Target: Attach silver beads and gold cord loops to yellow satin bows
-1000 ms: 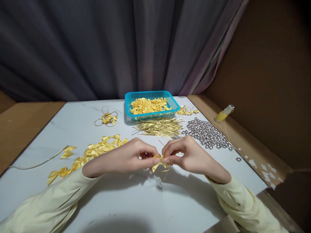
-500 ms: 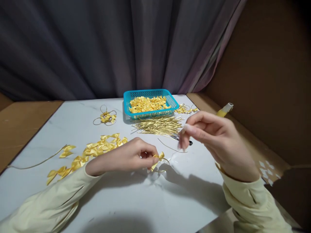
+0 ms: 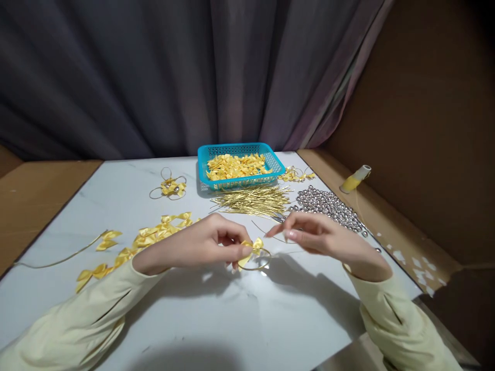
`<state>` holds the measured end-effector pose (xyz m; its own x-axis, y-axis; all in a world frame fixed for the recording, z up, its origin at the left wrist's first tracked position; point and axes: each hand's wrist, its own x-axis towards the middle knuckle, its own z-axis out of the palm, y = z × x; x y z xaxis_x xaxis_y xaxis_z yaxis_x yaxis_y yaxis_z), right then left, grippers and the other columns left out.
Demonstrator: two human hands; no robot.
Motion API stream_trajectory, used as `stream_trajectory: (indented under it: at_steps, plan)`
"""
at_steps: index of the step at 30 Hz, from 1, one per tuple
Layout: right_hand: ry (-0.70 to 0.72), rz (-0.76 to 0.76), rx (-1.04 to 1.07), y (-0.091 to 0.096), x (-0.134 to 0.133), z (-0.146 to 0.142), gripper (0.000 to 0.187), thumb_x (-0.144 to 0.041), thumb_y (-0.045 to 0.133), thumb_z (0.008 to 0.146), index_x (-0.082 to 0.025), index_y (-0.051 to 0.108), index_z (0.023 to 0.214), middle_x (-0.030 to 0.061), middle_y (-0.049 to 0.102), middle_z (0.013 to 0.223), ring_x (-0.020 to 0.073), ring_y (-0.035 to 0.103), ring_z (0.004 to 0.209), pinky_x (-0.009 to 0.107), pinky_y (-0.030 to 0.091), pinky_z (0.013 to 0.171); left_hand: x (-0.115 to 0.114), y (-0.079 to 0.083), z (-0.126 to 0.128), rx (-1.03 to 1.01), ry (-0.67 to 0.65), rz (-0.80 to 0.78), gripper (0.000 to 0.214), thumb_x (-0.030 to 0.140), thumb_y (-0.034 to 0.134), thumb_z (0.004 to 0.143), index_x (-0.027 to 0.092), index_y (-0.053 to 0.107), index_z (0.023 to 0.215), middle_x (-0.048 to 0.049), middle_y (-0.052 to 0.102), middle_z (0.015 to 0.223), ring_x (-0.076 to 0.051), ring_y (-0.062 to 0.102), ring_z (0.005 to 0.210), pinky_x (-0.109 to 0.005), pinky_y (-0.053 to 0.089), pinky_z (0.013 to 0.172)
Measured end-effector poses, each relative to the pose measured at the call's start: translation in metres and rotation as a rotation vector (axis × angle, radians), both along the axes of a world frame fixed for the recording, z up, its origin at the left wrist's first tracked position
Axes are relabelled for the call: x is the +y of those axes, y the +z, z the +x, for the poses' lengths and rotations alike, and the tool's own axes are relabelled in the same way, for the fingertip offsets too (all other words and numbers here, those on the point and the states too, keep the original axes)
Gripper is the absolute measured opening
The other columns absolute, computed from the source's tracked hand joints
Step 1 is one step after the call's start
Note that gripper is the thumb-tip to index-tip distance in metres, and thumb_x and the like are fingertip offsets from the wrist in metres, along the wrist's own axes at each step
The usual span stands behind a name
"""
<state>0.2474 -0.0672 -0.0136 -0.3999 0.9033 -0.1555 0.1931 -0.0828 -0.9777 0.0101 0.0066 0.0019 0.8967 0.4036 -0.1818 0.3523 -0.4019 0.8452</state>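
At the far left the white tabletop (image 3: 232, 319) ends against a brown board (image 3: 34, 201), and a thin ribbon strip (image 3: 58, 262) trails from that edge to a loose bow (image 3: 108, 238). A row of yellow bows (image 3: 149, 238) runs diagonally just inside it. Farther back lies a finished bow with gold loops (image 3: 170, 187), well apart from the rest. The near half of the tabletop is bare, open space between the two pale yellow sleeves.

The left forearm comes in low from the lower left corner, wrist resting near the surface. The left hand (image 3: 201, 247) is curled, thumb and forefinger pressed on a small yellow bow (image 3: 251, 248) at centre, with a gold wire loop (image 3: 258, 262) hanging from it just above the tabletop.

Behind, a blue basket (image 3: 240, 181) of bows stands at the back edge, with a bundle of gold wires (image 3: 251, 200) just in front of it.

The right forearm enters from the lower right corner. The right hand (image 3: 317, 236) hovers near the bow, not touching it, fingers drawn loosely together and pointing left; whether they nip a fine wire cannot be told.

Beyond it a heap of silver beads (image 3: 328, 206) lies near the right edge. A yellow spool (image 3: 355, 180) rests on the brown ledge (image 3: 410, 242) below the cardboard wall.
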Motion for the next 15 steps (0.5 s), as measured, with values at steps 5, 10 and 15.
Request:
stream_trajectory:
  at_steps: [5,10,15]
  plan:
    - [0.286,-0.289,0.334,-0.029,0.0,-0.014,0.018,-0.033,0.053,0.086,-0.017,0.047,0.08,0.0031,0.062,0.085,0.0007,0.024,0.038,0.019,0.015,0.036,-0.001,-0.001,0.001,-0.016,-0.001,-0.006,0.027,0.033,0.051,0.085,0.012,0.061,0.07,-0.0004,0.062,0.059,-0.009,0.052,0.054,-0.019,0.039,0.053]
    - [0.177,-0.328,0.368,-0.03,0.005,-0.007,0.019,-0.033,0.06,0.082,-0.02,0.047,0.084,-0.0112,0.031,0.05,0.0038,0.016,0.041,0.017,0.012,0.038,0.0,-0.001,0.002,0.003,0.004,-0.023,0.026,0.033,0.051,0.084,0.012,0.061,0.071,-0.0004,0.061,0.058,-0.009,0.052,0.054,-0.019,0.04,0.053]
    - [0.214,-0.089,-0.101,-0.004,0.01,-0.002,0.025,-0.035,0.06,0.08,-0.016,0.057,0.097,-0.0093,0.033,0.052,0.005,0.025,0.045,0.019,0.021,0.042,0.0,-0.001,0.002,0.044,0.018,-0.048,0.021,0.028,0.052,0.082,0.013,0.061,0.07,0.0005,0.06,0.057,-0.009,0.051,0.053,-0.019,0.039,0.053]
